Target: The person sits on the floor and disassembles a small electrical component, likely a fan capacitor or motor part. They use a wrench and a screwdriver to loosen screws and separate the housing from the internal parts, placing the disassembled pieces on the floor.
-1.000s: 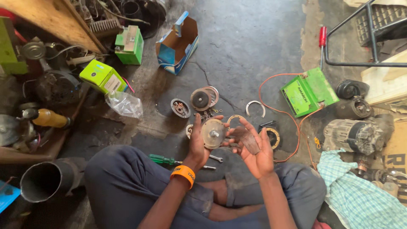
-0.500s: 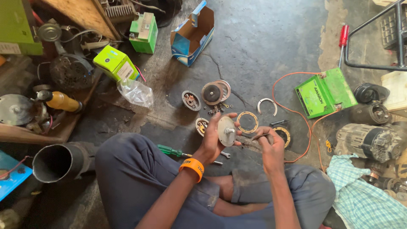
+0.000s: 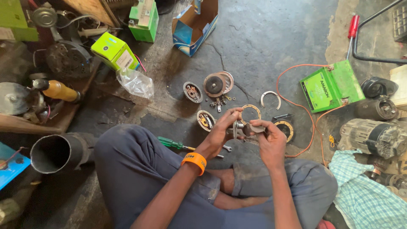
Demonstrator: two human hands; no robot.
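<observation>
Over the lap, left hand [image 3: 221,130] and right hand [image 3: 270,138] both pinch the metal disc part [image 3: 242,128] (edge-on, between them).

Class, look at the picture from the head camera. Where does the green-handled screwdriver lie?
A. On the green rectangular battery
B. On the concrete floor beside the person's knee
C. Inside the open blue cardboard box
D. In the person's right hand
B: the green-handled screwdriver lies on the concrete floor against the person's trouser leg, below the left hand; the right hand grips a small metal part instead.
</observation>
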